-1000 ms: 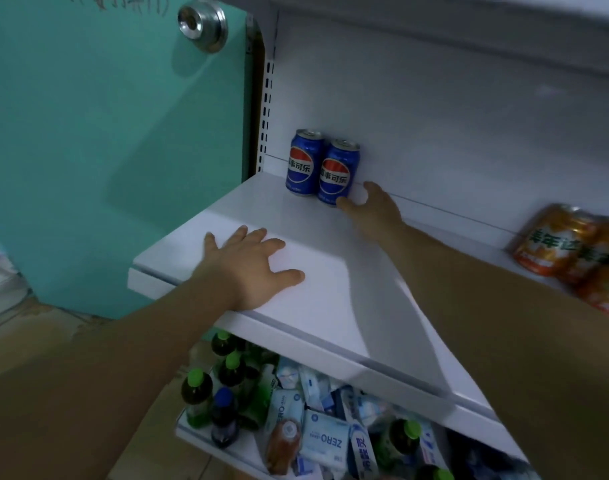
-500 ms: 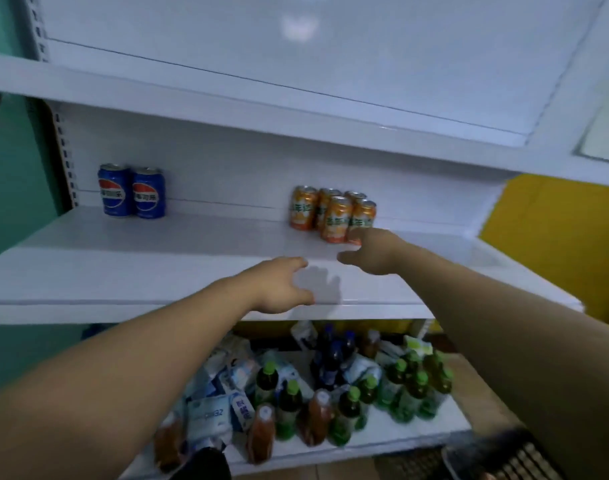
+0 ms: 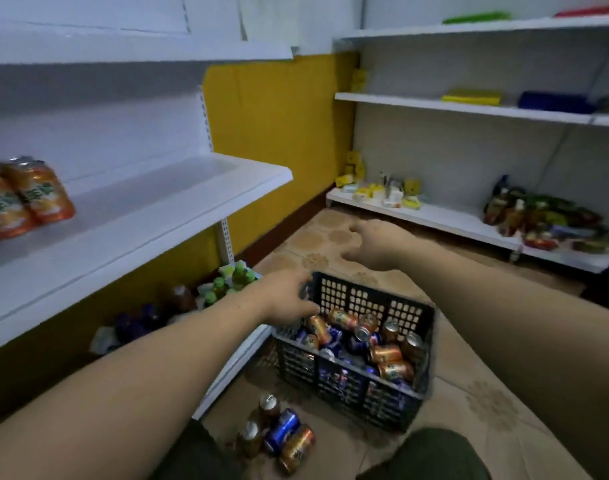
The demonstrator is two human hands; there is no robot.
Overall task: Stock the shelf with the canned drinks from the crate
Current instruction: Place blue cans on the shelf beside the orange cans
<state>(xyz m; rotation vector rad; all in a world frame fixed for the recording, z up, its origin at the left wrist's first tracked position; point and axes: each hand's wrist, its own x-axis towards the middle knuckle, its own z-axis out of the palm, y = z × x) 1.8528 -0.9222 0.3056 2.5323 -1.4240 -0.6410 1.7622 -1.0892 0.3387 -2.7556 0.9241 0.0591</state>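
A dark plastic crate [image 3: 348, 388] stands on the floor, holding several orange and blue cans [image 3: 386, 353] lying jumbled. My left hand [image 3: 285, 296] reaches down to the crate's far left corner, fingers at the rim, with no can in it. Beyond the crate's far side, my right hand [image 3: 369, 240] hovers with loosely curled fingers and holds nothing. At the left edge, orange cans [image 3: 36, 192] stand on the white shelf [image 3: 140, 216]. Several more cans [image 3: 282, 431] lie on the floor in front of the crate.
Green-capped bottles and packets [image 3: 227, 282] fill the bottom shelf below the white one. A second shelving unit [image 3: 434, 216] at the right carries small boxes and snack bags. My knees [image 3: 431, 455] are at the bottom edge, close to the crate.
The view has swung right and down from the shelf to the crate on the floor. Both hands have left the shelf surface and dropped toward the crate.
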